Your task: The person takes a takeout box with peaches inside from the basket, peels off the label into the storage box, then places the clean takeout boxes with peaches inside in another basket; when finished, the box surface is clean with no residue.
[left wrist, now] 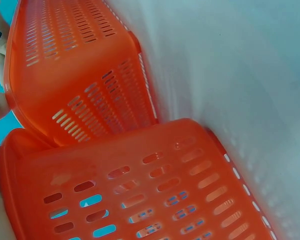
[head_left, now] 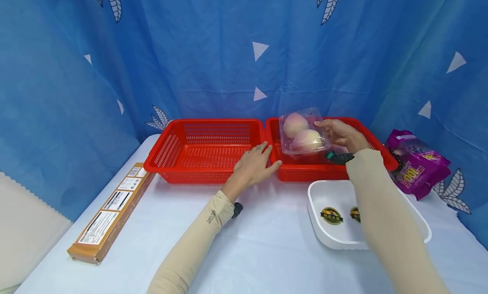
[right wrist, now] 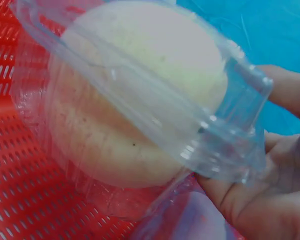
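Leftmost, the left hand (head_left: 254, 164) lies flat with fingers straight and relaxed, its grip open, resting on the near rim where the left red basket (head_left: 206, 158) meets the right red basket (head_left: 305, 172) on the table (head_left: 267, 243). Further right, the right hand (head_left: 342, 134) reaches forward over the right red basket with its grip closed on the end of a clear clamshell box (head_left: 303, 131), which holds two pale peaches (head_left: 295, 124) and sits tilted just left of the fingers, above the basket's inside.
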{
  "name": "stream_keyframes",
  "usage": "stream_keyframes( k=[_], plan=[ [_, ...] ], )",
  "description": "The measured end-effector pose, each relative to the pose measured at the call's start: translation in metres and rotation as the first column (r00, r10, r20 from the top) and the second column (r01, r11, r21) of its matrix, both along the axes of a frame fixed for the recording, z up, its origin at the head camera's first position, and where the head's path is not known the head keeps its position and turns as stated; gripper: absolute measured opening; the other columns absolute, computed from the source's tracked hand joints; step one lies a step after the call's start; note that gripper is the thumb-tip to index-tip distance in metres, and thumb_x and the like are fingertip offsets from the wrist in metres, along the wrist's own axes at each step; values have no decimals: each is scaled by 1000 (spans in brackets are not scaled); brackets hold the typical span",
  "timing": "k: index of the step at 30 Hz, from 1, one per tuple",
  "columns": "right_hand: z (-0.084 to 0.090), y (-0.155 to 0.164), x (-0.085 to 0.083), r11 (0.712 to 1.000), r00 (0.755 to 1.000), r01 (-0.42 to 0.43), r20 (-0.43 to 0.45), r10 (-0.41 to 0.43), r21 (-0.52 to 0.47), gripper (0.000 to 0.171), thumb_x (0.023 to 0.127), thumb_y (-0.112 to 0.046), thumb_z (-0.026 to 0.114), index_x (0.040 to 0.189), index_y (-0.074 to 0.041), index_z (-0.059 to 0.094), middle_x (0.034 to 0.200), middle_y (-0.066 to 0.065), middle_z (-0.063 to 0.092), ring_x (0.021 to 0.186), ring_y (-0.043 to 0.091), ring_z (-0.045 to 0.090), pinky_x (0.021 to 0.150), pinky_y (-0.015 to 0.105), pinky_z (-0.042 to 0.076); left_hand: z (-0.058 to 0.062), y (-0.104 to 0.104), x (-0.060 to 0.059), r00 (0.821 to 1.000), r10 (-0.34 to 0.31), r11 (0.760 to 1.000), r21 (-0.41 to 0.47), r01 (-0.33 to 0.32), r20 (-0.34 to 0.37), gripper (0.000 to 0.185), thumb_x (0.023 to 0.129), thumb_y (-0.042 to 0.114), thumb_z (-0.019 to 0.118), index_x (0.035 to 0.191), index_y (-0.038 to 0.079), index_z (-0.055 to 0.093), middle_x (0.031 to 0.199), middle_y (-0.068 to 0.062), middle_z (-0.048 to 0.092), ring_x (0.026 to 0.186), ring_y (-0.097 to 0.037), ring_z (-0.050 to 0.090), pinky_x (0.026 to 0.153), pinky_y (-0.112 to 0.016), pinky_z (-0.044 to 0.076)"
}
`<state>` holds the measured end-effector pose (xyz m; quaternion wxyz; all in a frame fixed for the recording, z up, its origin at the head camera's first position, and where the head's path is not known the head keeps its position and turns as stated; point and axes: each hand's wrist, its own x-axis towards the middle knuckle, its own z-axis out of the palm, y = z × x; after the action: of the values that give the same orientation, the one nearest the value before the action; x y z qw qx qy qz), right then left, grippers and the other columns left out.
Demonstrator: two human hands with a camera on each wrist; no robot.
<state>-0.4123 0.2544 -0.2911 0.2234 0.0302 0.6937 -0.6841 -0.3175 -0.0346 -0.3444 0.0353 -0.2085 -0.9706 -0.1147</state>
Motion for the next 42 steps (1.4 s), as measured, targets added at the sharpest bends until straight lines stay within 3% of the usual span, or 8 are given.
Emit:
stream_keyframes(
  k=[7, 12, 17, 21, 25, 29, 37, 42],
  plan=[
    [-6, -4, 3, 975, 998, 61, 15, -66, 214, 43, 88, -42, 67, 117, -21, 44, 111, -1, 49, 106, 19, 45, 83, 27, 51, 0, 2, 0, 1000, -1, 1000, 0, 1, -1, 73, 95, 60, 34, 151, 14, 29, 158, -7, 23, 142, -29, 28, 114, -51, 25],
    [-10, -3, 3, 960, 998, 35, 31, -45, 279, 26, 90, -41, 64, 92, -19, 51, 82, -3, 54, 85, 15, 47, 72, 27, 46, 0, 2, -1, 1000, -4, 1000, -5, 4, -9, 73, 95, 61, 34, 151, 14, 30, 158, -7, 24, 142, -29, 29, 113, -51, 26],
    [-15, -1, 3, 957, 998, 10, 49, -25, 289, 30, 91, -39, 63, 71, -20, 51, 64, -3, 52, 67, 13, 48, 65, 27, 45, -1, 3, -1, 1000, -8, 1000, -11, 8, -13, 73, 95, 60, 34, 151, 14, 30, 158, -7, 25, 142, -29, 30, 113, -50, 26],
    [-20, -2, 2, 950, 999, 4, 43, -19, 313, 26, 90, -38, 64, 77, -18, 53, 67, -3, 51, 70, 14, 48, 68, 28, 45, -1, 3, -1, 1000, -1, 1000, -17, 1, -14, 73, 95, 60, 34, 151, 14, 30, 158, -7, 24, 142, -28, 30, 113, -51, 26],
    [-24, -6, 0, 951, 998, -33, 55, 17, 307, 24, 92, -35, 61, 96, -13, 52, 73, -2, 52, 75, 14, 47, 71, 28, 45, -2, 2, -1, 1000, 2, 1000, -26, -2, -17, 73, 96, 61, 33, 151, 14, 29, 158, -7, 24, 142, -29, 29, 113, -51, 27],
    [-25, -10, 0, 931, 997, -45, 74, 20, 361, 30, 92, -38, 61, 104, -13, 50, 77, -3, 53, 79, 15, 48, 73, 29, 46, -3, 2, -1, 1000, 1, 1000, -26, -1, -23, 73, 96, 61, 32, 151, 13, 30, 158, -8, 24, 142, -29, 30, 113, -51, 28],
    [-13, -17, 5, 813, 997, -72, 11, 81, 578, 55, 89, -41, 63, 127, -5, 46, 103, 9, 58, 95, 25, 54, 88, 43, 47, -3, 2, 0, 1000, -5, 1000, -16, 5, -30, 73, 96, 60, 33, 151, 13, 31, 157, -8, 25, 141, -29, 31, 112, -51, 29],
    [-6, -21, 14, 783, 999, 17, -46, 15, 622, 66, 85, -36, 69, 133, -4, 37, 122, 18, 51, 100, 31, 57, 90, 47, 50, -3, 1, -1, 999, -1, 1000, -23, 0, -34, 73, 95, 60, 33, 151, 13, 30, 157, -8, 26, 141, -29, 32, 111, -51, 29]
  ],
)
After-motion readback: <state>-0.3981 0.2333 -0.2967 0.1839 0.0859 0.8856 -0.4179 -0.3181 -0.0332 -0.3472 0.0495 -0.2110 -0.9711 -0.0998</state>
